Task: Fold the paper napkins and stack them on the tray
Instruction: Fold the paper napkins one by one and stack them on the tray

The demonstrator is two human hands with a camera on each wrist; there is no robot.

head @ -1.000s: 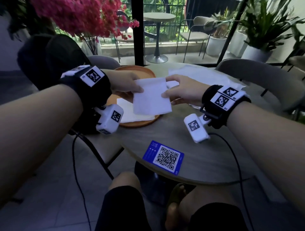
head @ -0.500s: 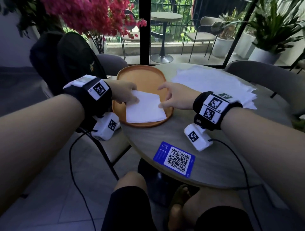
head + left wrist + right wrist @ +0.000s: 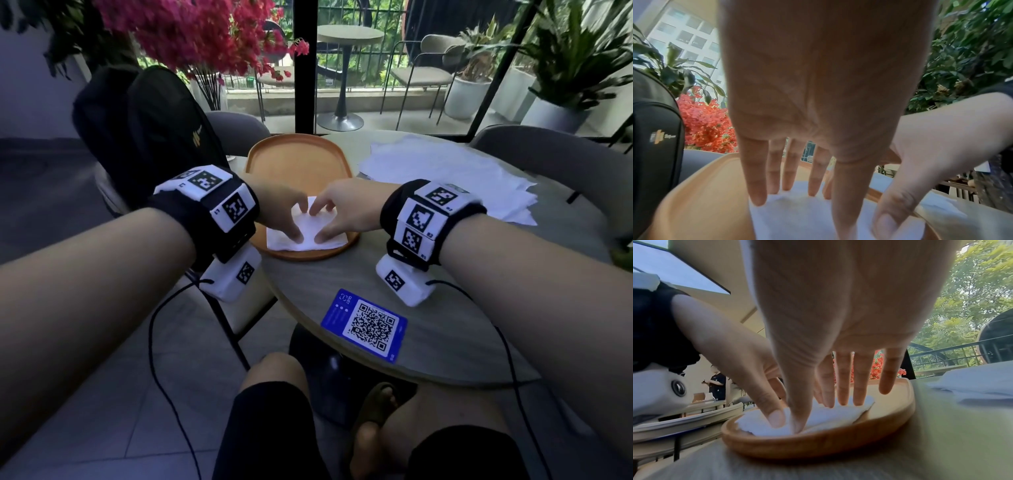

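Note:
A stack of folded white napkins (image 3: 301,240) lies at the near end of the orange wooden tray (image 3: 298,168). My left hand (image 3: 286,214) and right hand (image 3: 337,212) are side by side on top of it, fingers straight, tips pressing the paper. In the left wrist view the left hand (image 3: 793,178) spreads its fingers on the napkins (image 3: 801,217), with the right hand (image 3: 920,162) beside it. In the right wrist view the right hand (image 3: 840,386) and the left hand (image 3: 748,363) press the napkins (image 3: 830,417) inside the tray (image 3: 818,446).
A loose pile of unfolded napkins (image 3: 445,174) covers the table's far right. A blue QR card (image 3: 364,323) lies near the round table's front edge (image 3: 445,373). A black backpack (image 3: 147,130) sits on the chair at left. Grey chairs ring the table.
A second ago both hands held a folded napkin in the air above the tray. It came down onto the stack, and both hands now lie flat on it.

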